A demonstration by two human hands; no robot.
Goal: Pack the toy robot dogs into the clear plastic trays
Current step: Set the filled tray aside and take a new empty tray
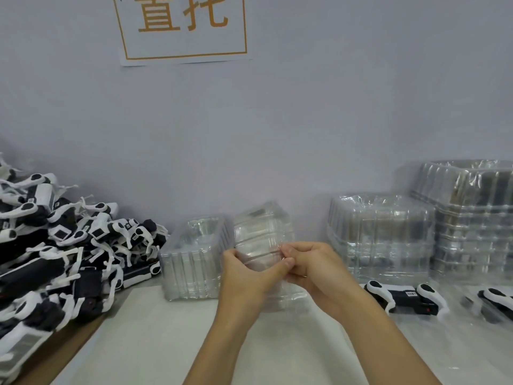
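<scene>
A clear plastic tray (262, 240) is held up above the table (172, 337), centre front. The left hand (247, 276) grips its left side with curled fingers, thumb across the front; the right hand (311, 269) pinches its right edge. Toy robot dogs (55, 245) lie heaped at left, tray stacks (380, 234) right.

Dog pile (55, 259) cut by left edge; right tray stack (477, 218) cut by right edge; sign (183, 26) cropped above.
</scene>
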